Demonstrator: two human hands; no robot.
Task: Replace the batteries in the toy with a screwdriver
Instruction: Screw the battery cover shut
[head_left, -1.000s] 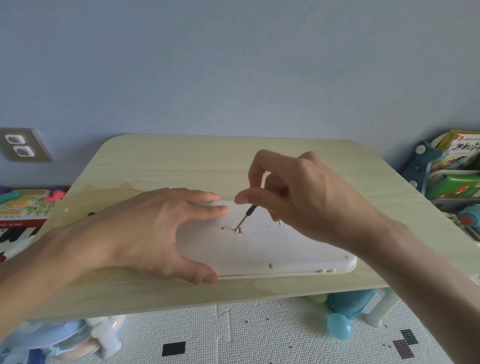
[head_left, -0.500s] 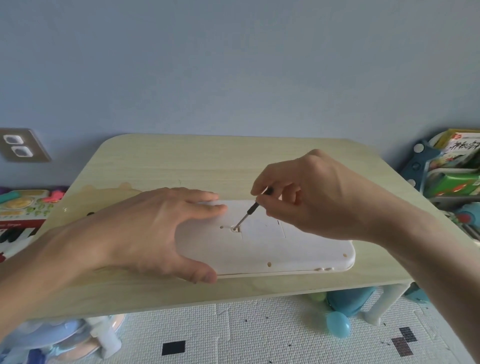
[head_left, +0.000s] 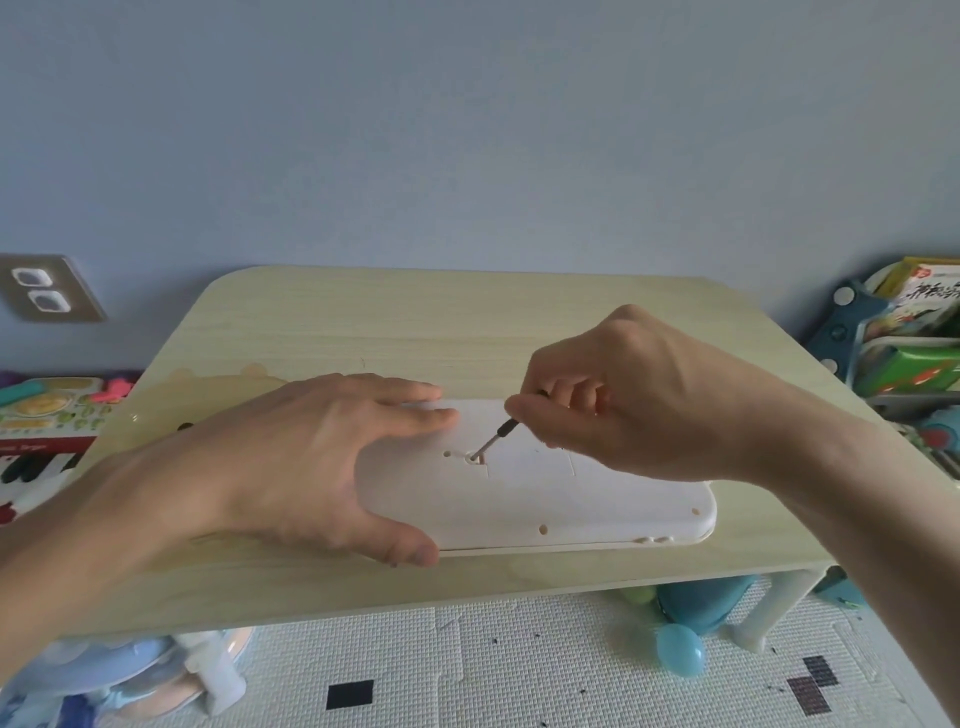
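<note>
Toy: white toy (head_left: 545, 488) lies underside up on the wooden table (head_left: 415, 322).
Left hand (head_left: 291, 457): spread flat, pressing the toy's end.
Right hand (head_left: 623, 410): pinching the screwdriver (head_left: 493, 441), tip in the cover screw.
Progress: early; cover looks closed, batteries not yet reached.

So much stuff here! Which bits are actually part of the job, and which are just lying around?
In use:
- white toy
- screwdriver
- left hand
- right hand

Lying about:
- toy piano
- books
- blue ball
</note>
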